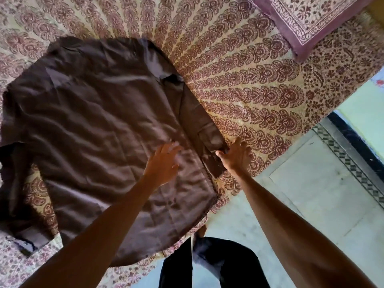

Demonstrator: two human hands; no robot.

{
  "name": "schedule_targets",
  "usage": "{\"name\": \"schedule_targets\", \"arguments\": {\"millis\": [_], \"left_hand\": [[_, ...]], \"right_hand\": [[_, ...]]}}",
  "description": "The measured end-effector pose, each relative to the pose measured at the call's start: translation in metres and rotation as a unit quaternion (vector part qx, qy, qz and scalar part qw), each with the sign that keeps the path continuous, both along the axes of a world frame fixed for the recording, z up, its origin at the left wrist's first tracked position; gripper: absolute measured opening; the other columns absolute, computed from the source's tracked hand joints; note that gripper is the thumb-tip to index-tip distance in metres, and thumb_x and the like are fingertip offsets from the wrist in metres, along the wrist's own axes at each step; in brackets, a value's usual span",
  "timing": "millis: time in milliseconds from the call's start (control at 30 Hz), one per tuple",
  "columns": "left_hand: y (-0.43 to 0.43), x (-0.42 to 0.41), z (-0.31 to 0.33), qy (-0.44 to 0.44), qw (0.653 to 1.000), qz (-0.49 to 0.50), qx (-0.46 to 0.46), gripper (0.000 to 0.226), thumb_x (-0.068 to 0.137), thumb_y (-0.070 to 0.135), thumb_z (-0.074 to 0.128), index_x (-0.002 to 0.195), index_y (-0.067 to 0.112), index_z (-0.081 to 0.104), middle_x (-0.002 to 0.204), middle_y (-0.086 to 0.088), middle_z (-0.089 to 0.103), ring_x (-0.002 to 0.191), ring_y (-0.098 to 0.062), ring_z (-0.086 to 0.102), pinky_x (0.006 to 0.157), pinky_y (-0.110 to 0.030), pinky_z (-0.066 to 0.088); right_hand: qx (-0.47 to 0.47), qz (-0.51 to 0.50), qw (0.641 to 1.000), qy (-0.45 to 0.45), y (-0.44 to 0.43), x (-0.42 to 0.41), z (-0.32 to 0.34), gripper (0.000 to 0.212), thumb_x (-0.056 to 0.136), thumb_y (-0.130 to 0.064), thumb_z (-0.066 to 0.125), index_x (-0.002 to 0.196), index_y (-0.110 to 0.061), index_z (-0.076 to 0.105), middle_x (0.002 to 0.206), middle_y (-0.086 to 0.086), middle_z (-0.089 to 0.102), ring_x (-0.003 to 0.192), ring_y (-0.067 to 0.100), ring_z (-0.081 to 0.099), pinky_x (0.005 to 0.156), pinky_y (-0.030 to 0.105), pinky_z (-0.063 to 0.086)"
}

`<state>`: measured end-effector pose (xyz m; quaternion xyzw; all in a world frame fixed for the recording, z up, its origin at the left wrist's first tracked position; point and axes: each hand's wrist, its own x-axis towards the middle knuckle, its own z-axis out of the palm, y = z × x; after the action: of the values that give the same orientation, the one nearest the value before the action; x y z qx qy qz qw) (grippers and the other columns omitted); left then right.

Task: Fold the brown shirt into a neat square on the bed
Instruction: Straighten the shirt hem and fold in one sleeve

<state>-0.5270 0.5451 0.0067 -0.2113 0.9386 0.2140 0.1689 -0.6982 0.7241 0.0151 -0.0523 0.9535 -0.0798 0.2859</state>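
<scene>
Fingers (172, 147) of the left hand (164, 163) are lying straight and a little spread, blurred, just over the lower front of the brown shirt (93, 121); whether they are pressing the cloth or only hovering above it cannot be told. Fingers (239, 142) of the right hand (235, 156) are curling at the shirt's right edge, with the thumb reaching across onto the fabric, and they are pinching the end of the folded-in sleeve (199, 121) there. Both bare forearms are stretching in from the bottom of the view. The shirt is lying spread out and wrinkled on the bed (249, 80), near the bed's close edge, with its collar (172, 77) pointing away from the person and its hem toward them. The other sleeve (12, 183) is trailing down at the far left, with a strip of the patterned cover showing between it and the body of the shirt. A purple-bordered pillow (307, 19) is resting at the bed's far right corner, well apart from the shirt. Pale floor (311, 183) is showing on the right, and the person's dark trousers (218, 262) are showing at the bottom.
</scene>
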Motion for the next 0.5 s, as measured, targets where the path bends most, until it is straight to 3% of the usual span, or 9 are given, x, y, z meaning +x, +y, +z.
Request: {"name": "schedule_targets", "arguments": {"millis": [100, 133, 167, 233, 300, 400, 500], "left_hand": [[-0.017, -0.034, -0.001, 0.008, 1.000, 0.021, -0.005, 0.055, 0.079, 0.029, 0.062, 0.133, 0.026, 0.049, 0.142, 0.000, 0.042, 0.127, -0.026, 0.041, 0.097, -0.045, 0.044], [-0.022, -0.045, 0.001, 0.030, 0.999, 0.034, -0.007, 0.051, 0.079, 0.027, 0.062, 0.129, 0.024, 0.052, 0.138, -0.002, 0.045, 0.124, -0.027, 0.045, 0.093, -0.046, 0.047], [-0.027, -0.057, 0.004, 0.046, 0.998, 0.043, -0.011, 0.048, 0.078, 0.024, 0.063, 0.125, 0.022, 0.054, 0.133, -0.004, 0.048, 0.119, -0.029, 0.049, 0.090, -0.047, 0.049], [-0.038, -0.084, 0.009, 0.068, 0.996, 0.054, -0.017, 0.047, 0.077, 0.019, 0.065, 0.123, 0.019, 0.055, 0.128, -0.008, 0.051, 0.111, -0.031, 0.053, 0.088, -0.047, 0.050], [-0.045, -0.110, 0.014, 0.072, 0.995, 0.069, -0.009, 0.049, 0.079, 0.019, 0.064, 0.127, 0.019, 0.052, 0.132, -0.008, 0.048, 0.113, -0.031, 0.051, 0.090, -0.047, 0.049], [-0.061, -0.159, 0.017, 0.071, 0.993, 0.088, -0.031, 0.053, 0.082, 0.020, 0.060, 0.133, 0.017, 0.046, 0.140, -0.009, 0.041, 0.120, -0.032, 0.047, 0.092, -0.047, 0.048], [-0.082, -0.210, 0.019, 0.083, 0.988, 0.120, -0.058, 0.054, 0.084, 0.020, 0.059, 0.135, 0.011, 0.044, 0.140, -0.014, 0.041, 0.124, -0.035, 0.045, 0.095, -0.049, 0.047]], "right_hand": [[-0.022, 0.038, 0.999, 0.008, -0.009, -0.027, -0.008, 0.026, 0.087, -0.037, 0.066, 0.099, -0.015, 0.060, 0.093, 0.000, 0.066, 0.082, 0.019, 0.059, 0.080, 0.035, 0.049], [-0.022, 0.044, 0.998, 0.038, -0.011, -0.039, -0.004, 0.022, 0.091, -0.035, 0.061, 0.097, -0.014, 0.062, 0.088, -0.002, 0.064, 0.077, 0.017, 0.058, 0.072, 0.030, 0.048], [-0.023, 0.037, 0.996, 0.081, -0.015, -0.054, 0.002, 0.023, 0.093, -0.033, 0.057, 0.100, -0.012, 0.062, 0.091, 0.000, 0.062, 0.080, 0.018, 0.057, 0.070, 0.031, 0.049], [-0.047, 0.003, 0.981, 0.186, -0.025, -0.095, 0.019, 0.024, 0.092, -0.024, 0.057, 0.108, -0.006, 0.058, 0.103, 0.010, 0.061, 0.092, 0.027, 0.058, 0.081, 0.043, 0.051], [-0.088, -0.019, 0.963, 0.255, -0.034, -0.137, 0.034, 0.025, 0.091, -0.019, 0.059, 0.111, -0.004, 0.055, 0.099, 0.012, 0.065, 0.088, 0.030, 0.061, 0.081, 0.048, 0.051], [-0.118, 0.016, 0.942, 0.315, -0.049, -0.208, 0.040, 0.032, 0.093, -0.024, 0.060, 0.118, -0.006, 0.054, 0.087, 0.005, 0.069, 0.072, 0.023, 0.062, 0.074, 0.045, 0.052], [-0.088, 0.055, 0.916, 0.387, -0.068, -0.272, 0.043, 0.036, 0.090, -0.025, 0.064, 0.123, -0.015, 0.055, 0.080, 0.000, 0.066, 0.068, 0.017, 0.054, 0.072, 0.032, 0.044]]}}
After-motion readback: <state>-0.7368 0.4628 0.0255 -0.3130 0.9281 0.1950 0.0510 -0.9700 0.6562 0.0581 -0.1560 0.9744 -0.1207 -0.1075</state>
